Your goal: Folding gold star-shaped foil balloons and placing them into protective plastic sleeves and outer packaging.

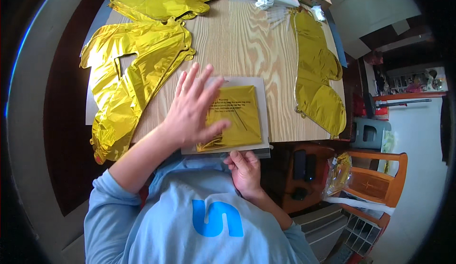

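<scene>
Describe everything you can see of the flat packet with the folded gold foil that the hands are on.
The packet is a clear plastic sleeve over a pale backing card, holding a folded gold foil balloon with dark print at its top. It lies flat at the near edge of the wooden table, slightly overhanging. The left hand presses on its left part with fingers spread; the right hand grips its near edge from below. The foil looks shiny and creased.

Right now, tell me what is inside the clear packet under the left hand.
Inside the clear packet lies a folded gold foil balloon on a pale backing card. The left hand lies flat over its left part, hiding what is beneath. The right hand holds the near edge.
</scene>
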### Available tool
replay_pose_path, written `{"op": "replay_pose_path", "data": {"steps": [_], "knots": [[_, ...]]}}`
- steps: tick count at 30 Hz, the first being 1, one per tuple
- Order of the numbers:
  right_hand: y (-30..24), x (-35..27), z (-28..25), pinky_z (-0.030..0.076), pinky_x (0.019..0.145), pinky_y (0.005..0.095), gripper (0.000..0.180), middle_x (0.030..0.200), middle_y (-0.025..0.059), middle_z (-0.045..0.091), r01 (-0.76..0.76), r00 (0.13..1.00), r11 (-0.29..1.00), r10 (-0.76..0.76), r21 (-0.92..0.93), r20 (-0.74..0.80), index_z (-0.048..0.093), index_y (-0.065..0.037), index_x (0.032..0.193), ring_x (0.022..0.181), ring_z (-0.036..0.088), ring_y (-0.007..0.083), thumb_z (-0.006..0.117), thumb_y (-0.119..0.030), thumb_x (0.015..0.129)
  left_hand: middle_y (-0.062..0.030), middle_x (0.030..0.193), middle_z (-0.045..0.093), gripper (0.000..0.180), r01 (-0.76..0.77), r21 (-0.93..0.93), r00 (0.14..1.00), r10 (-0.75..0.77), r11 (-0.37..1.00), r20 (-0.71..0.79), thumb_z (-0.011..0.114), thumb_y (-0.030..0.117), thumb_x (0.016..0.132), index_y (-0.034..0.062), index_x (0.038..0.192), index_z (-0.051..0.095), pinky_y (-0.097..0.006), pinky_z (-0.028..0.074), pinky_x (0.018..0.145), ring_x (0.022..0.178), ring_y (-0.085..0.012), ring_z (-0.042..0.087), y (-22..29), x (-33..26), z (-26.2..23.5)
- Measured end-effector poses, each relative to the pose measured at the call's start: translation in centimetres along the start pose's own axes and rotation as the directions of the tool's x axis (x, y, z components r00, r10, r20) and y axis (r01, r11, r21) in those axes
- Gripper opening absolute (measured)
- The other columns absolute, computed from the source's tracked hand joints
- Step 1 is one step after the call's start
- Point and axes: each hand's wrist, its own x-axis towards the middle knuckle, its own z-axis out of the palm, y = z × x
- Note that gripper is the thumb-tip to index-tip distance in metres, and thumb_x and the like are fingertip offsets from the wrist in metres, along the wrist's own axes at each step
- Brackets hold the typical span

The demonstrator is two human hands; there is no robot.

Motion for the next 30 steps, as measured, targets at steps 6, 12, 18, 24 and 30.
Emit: {"op": "replay_pose_path", "data": {"steps": [6,12,18,24,30], "knots": [[0.2,0.5,-0.2,0.049,0.07,0.025,0.017,0.094,0.0061,0.071,0.036,0.993,0.992,-0.022,-0.121,0.115,0.069,-0.001,0.108,0.077,0.063,0.0112,0.064,-0.015,0.101,-0.0152,0.153,0.044,0.076,-0.196,-0.099,0.958,0.212,0.976,0.191,0.085,0.031,0.071,0.013,0.14,0.056,-0.06,0.023,0.119,0.147,-0.041,0.034,1.6,-4.9,-0.2],[-1.3,0.4,1.2,0.05,0.07,0.025,0.018,0.092,0.0072,0.072,0.035,0.995,0.959,-0.007,-0.283,0.101,0.069,0.0,0.11,0.079,0.064,0.0117,0.059,-0.013,0.103,-0.0152,0.151,0.046,0.069,-0.13,-0.145,0.979,0.151,0.981,0.14,0.08,0.027,0.078,0.0111,0.141,0.055,-0.065,0.022,0.117,0.146,-0.0408,0.034,1.2,-5.4,0.7],[-1.1,-0.4,0.5,0.051,0.076,0.0272,0.018,0.093,0.0086,0.072,-0.007,0.996,0.957,0.034,-0.29,0.088,0.068,0.001,0.108,0.081,0.065,0.0133,0.059,-0.013,0.102,-0.0145,0.15,0.047,0.074,-0.023,-0.185,0.993,0.043,0.982,0.108,0.08,0.026,0.079,0.0122,0.145,0.051,-0.067,0.017,0.117,0.147,-0.041,0.032,1.8,-5.8,0.9],[0.1,-0.1,1.0,0.053,0.082,0.03,0.02,0.095,0.0077,0.072,0.097,0.992,0.988,-0.087,-0.122,0.091,0.068,0.002,0.108,0.085,0.066,0.0148,0.06,-0.016,0.103,-0.018,0.148,0.047,0.069,0.054,-0.227,0.991,-0.023,0.972,0.135,0.08,0.027,0.079,0.0069,0.14,0.053,-0.059,0.029,0.116,0.138,-0.0411,0.042,3.0,-5.0,-0.6],[0.4,0.2,0.2,0.053,0.083,0.0305,0.022,0.094,0.007,0.073,0.111,0.99,0.981,-0.095,-0.16,0.104,0.07,0.001,0.105,0.086,0.066,0.0143,0.06,-0.018,0.104,-0.0204,0.144,0.048,0.054,-0.005,-0.126,0.999,0.009,0.992,0.033,0.066,0.042,0.091,0.0029,0.127,0.061,-0.051,0.039,0.105,0.123,-0.0399,0.05,0.8,0.6,-1.5]]}}
